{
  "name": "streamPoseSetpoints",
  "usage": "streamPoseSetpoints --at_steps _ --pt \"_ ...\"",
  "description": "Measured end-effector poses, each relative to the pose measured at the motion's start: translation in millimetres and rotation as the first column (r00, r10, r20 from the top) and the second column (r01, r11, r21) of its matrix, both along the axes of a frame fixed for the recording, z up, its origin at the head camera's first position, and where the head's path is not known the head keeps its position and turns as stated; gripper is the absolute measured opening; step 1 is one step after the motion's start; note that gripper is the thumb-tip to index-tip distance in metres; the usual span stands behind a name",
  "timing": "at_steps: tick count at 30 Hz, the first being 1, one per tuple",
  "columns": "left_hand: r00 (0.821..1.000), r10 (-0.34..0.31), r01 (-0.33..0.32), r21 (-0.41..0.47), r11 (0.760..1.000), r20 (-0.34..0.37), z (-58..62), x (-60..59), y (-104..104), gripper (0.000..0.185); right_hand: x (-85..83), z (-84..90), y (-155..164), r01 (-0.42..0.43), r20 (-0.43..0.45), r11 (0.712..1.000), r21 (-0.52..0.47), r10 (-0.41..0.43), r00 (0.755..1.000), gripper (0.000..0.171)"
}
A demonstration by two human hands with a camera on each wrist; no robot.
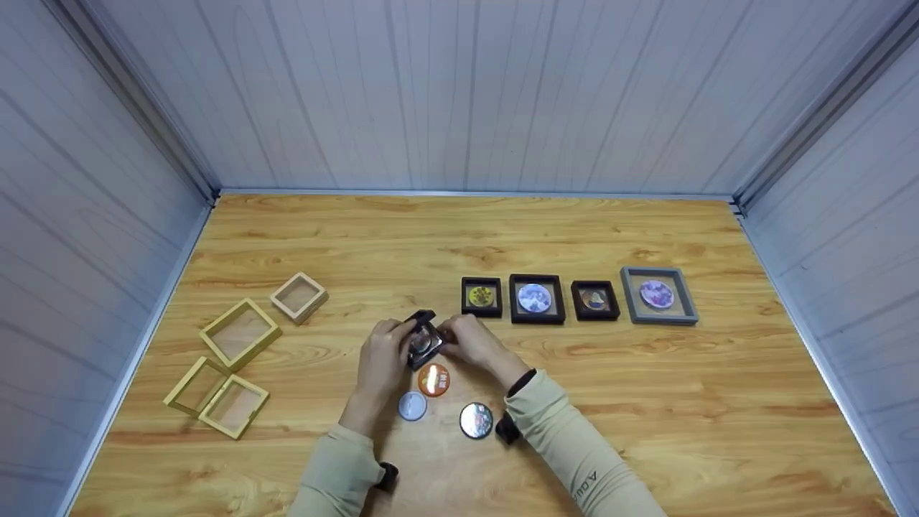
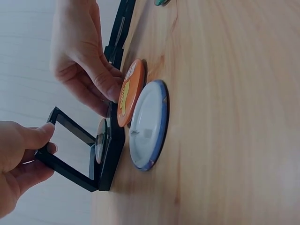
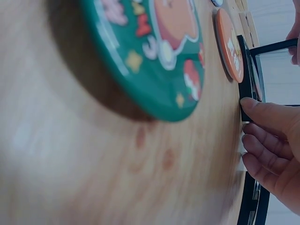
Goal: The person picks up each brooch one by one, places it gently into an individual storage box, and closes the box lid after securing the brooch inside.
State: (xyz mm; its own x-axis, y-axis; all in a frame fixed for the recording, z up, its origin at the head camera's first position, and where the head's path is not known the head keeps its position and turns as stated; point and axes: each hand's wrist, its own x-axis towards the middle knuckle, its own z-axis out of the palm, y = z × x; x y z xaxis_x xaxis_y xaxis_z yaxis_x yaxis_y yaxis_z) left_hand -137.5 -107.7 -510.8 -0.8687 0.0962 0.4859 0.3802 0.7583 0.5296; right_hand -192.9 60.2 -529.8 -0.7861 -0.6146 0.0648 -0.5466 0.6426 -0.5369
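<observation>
Wood-grain table (image 1: 646,373), square black hinged frame (image 1: 423,337), round badges

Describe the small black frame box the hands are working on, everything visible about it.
The black frame box is a small, square, hinged display case, plastic by the look, with clear film windows. It lies open on the wooden table, base flat, lid raised at an angle. A round badge sits inside. The left hand pinches the lid's edge; the right hand grips the base. An orange badge leans against it.
</observation>
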Motion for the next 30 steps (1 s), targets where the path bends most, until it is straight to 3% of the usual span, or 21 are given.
streamPoseSetpoints --at_steps 7,20,30 --pt "1.0 -0.009 0.009 -0.01 1.0 -0.001 -1.9 4.6 5 0.019 -1.4 -0.3 0 0.004 -0.007 1.0 0.002 -0.004 1.0 0.008" --pt "0.999 -0.039 0.039 -0.12 0.992 -0.002 -14.4 11.4 12 0.017 -1.5 0.1 1 0.019 0.035 1.0 0.004 -0.02 0.999 0.008" --pt "0.999 -0.037 0.041 -0.197 0.979 0.025 -20.6 12.2 13 0.021 -1.7 -1.4 1 -0.001 -0.002 1.0 0.015 0.001 1.0 0.012"
